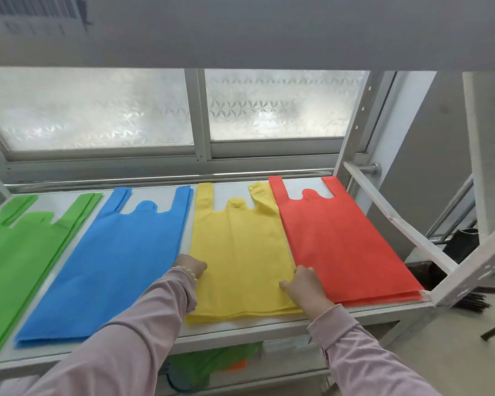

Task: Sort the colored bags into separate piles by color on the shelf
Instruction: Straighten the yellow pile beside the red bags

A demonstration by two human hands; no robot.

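Shelf (235, 328): curled fingers (300, 274) on yellow bags (240, 252)

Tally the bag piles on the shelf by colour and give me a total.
Green pile: 1
Blue pile: 1
Yellow pile: 1
Red pile: 1
Total: 4 piles

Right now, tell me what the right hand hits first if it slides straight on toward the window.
The right hand rests at the yellow pile's right edge; straight ahead it probably rides up onto the overlapping edge of the red pile. Exact heading is uncertain.
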